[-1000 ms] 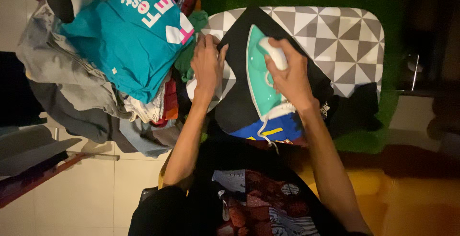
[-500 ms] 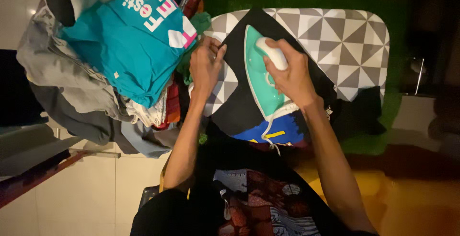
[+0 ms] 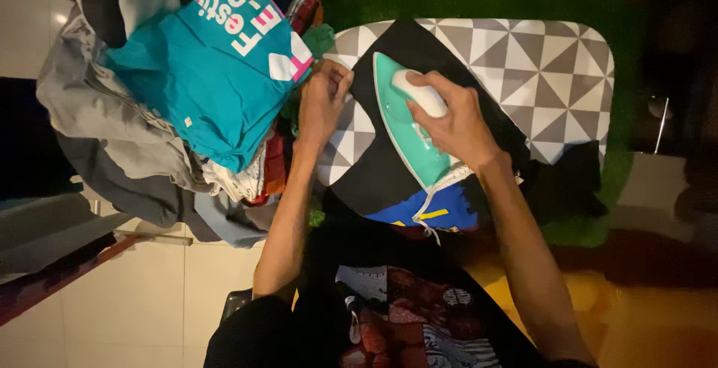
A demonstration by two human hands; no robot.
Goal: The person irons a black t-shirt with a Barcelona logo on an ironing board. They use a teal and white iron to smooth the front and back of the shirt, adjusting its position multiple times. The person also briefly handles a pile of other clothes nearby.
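The right hand is clenched on the white handle of the mint-green iron, likely heavy and rigid, best held there. It rests on a soft, limp black garment mid-ironing board. The left hand pinches the cloth's left edge; its fingertips are hard to see. The soleplate is hidden.

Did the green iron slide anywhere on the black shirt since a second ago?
Yes. The iron, gripped by the right hand, has slid a little toward the black shirt's left edge, near the left hand, and its tip now points more to the left across the ironing board.
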